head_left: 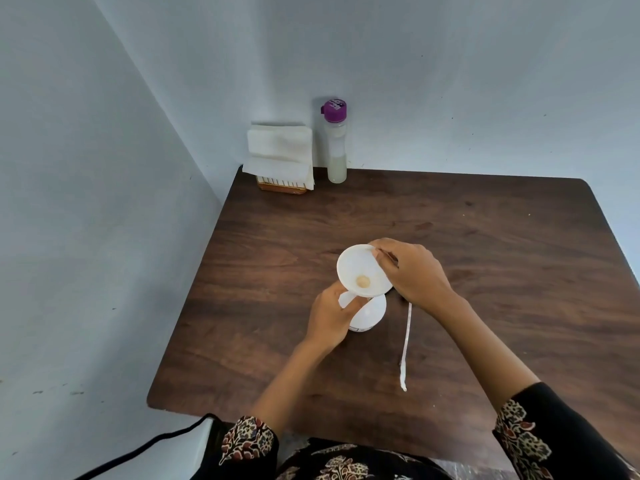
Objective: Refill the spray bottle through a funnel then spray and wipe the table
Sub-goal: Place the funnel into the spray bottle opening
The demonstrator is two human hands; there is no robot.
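Funnel and left hand hide spray bottle neck.

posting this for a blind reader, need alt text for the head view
A person's right hand pinches the rim of a white plastic funnel set in a white spray bottle, which the left hand grips, on a dark wooden table. A purple-capped clear bottle and folded white napkins stand at the back.

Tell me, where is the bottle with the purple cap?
In the head view, the bottle with the purple cap stands upright at the table's far edge by the wall, just right of the paper napkin holder, far from both hands.
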